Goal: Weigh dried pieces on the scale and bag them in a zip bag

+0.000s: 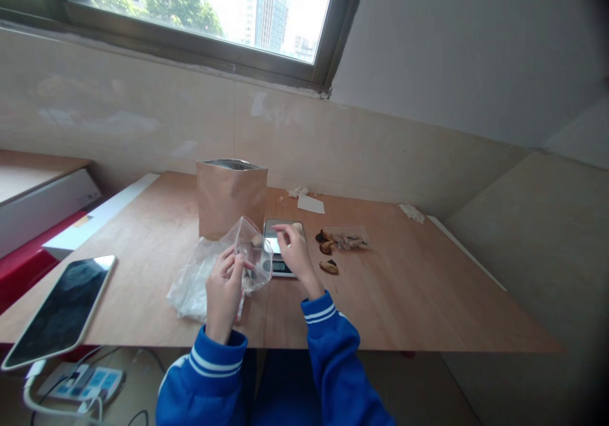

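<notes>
Currently the left hand [223, 286] pinches the near edge of a clear zip bag [254, 258] between thumb and fingers, holding it up with its wide mouth tilted toward the right hand [295, 253]. Something small and pale shows through the film, but whether it lies inside or behind cannot be told. The right hand is over the digital scale [270, 243], palm down, its fingers loosely bent and reaching toward the bag; whether they grip anything cannot be told. A pale piece [298, 227] shows at the far side of the scale, just beyond the right hand's knuckles.

Beside and beyond the left hand, a pile of clear plastic [190, 286] lies loosely on the tabletop [404, 299]. Past it, a brown pouch [231, 200] stands upright, its top open on a silvery lining. To the right of the right hand are several dark-edged slices [328, 267], and next to the farther ones lies a clear packet [352, 239] of light brown pieces. Farther out from both hands are a white card [311, 204] and crumpled tissue [297, 192]. Well to the left of the left hand rests a tablet [61, 305] with a dark screen; below it, under the tabletop's edge, is a power strip [85, 381] with cables.
</notes>
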Tool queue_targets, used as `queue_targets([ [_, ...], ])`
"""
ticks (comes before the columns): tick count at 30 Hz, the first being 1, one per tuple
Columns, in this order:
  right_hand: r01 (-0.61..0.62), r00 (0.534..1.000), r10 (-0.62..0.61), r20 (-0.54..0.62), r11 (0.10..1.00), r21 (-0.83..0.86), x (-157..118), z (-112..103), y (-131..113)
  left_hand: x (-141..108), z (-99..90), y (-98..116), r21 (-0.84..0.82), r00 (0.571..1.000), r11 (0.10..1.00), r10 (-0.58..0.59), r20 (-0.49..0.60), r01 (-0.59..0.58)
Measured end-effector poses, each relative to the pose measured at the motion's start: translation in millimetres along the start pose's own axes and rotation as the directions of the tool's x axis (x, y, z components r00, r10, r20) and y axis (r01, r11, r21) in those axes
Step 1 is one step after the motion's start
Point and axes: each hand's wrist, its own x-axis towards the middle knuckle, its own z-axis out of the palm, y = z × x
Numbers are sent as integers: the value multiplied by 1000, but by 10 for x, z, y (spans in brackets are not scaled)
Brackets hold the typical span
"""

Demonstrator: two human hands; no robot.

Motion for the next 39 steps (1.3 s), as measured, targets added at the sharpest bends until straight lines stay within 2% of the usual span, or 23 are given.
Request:
queue_targets([
  [2,117,981,-85,172,975,-188,31,143,99,1,-5,-10,-24,1000,1000,-13,-3,13],
  [4,218,946,-109,304,910,-353,42,281,140,3,-8,-26,-57,1000,998,-25,15,26],
  [7,260,935,-73,348,809,-528,26,432,132,8,-11,-51,-95,998,995,-39,39,42],
  [10,266,938,-74,339,779,-567,4,481,117,17,-16,-65,-103,997,993,-52,51,57],
  [13,189,968,-73,240,841,-507,20,408,101,26,-16,-66,-89,996,994,-52,69,58],
  [15,75,997,-55,61,915,-397,51,293,46,30,-11,-64,-77,996,995,-50,74,56],
  [17,-2,991,-27,-131,977,-214,80,145,-70,32,-1,-66,-69,996,996,-52,72,57],
  [18,-14,982,-8,-188,993,-115,89,68,-149,33,5,-70,-68,996,996,-53,74,58],
  [19,-14,980,9,-201,1000,-24,92,-4,-236,33,11,-75,-68,995,996,-54,79,59],
  [21,-15,993,26,-116,995,99,88,-119,-401,35,22,-90,-77,994,995,-55,94,62],
  [23,-26,1000,27,-7,991,128,85,-179,-490,36,26,-106,-100,992,992,-63,105,74],
  [24,-28,1000,26,12,993,115,89,-187,-485,36,24,-112,-118,992,989,-73,107,86],
  [26,-21,999,23,-40,998,53,112,-171,-362,37,14,-117,-166,988,978,-107,113,125],
  [29,-27,989,8,-147,992,-124,160,-102,47,43,-8,-112,-240,974,949,-177,141,207],
  [32,-19,998,-3,-65,947,-321,179,-45,490,55,-17,-104,-292,962,920,-219,165,260],
  [34,-14,1000,9,-15,921,-389,178,-35,672,60,-14,-99,-328,958,904,-231,168,275],
  [36,-37,999,32,-17,913,-405,177,-48,713,58,-9,-93,-367,954,883,-242,178,293],
  [39,-104,994,91,-59,958,-268,178,-100,504,48,-3,-83,-403,944,857,-254,209,320],
])
